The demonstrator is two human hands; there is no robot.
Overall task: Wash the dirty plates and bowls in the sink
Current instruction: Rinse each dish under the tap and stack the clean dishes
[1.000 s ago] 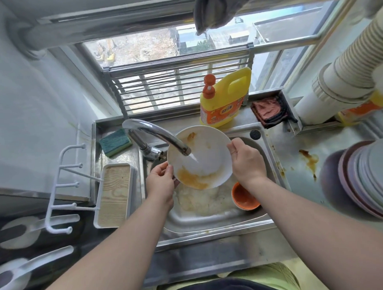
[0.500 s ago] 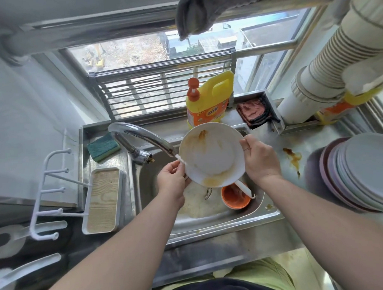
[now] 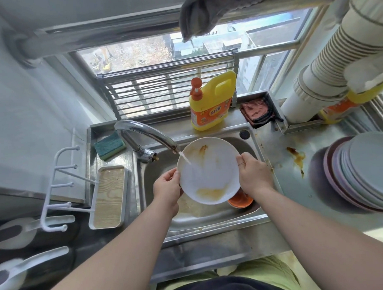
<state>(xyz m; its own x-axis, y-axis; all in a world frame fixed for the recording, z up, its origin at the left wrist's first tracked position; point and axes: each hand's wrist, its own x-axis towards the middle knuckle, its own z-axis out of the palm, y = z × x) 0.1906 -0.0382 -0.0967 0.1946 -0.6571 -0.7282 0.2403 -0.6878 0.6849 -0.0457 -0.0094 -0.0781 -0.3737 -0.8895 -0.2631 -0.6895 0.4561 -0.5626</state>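
Plate [image 3: 209, 172], white, round, dirty: being held over the sink [image 3: 212, 215] between both hands, tilted with its soiled face turning up toward the camera and its far rim sitting just under the spout of the faucet [image 3: 146, 133]. Being round, it is offering no long axis; the axis that matters is the tilt, which is running from the raised far rim down to the near rim, where a yellowish pool of residue is collecting. A brown smear is clinging near the far rim, to the right of where the thin stream of water is striking the upper left of the face.

Left hand [image 3: 167, 189]: gripping the plate's left rim, fingers curling behind and thumb lying at the edge. Right hand [image 3: 253, 175]: gripping the right rim, thumb over the front, fingers wrapping behind. Both are sitting equally close, one at each end of the plate's left-right width, so either seems free to turn or tip it.

Judgement: rinsing appears to be under way, with the stream landing well apart from the near pool; tipping or sliding the plate toward the person looks necessary to bring water onto it.

Orange bowl [image 3: 240, 200]: lying in the basin below the plate's right edge, largely hidden.

Sponge [image 3: 109, 145], green and yellow: resting on the worktop left of the faucet, nearer the left hand.
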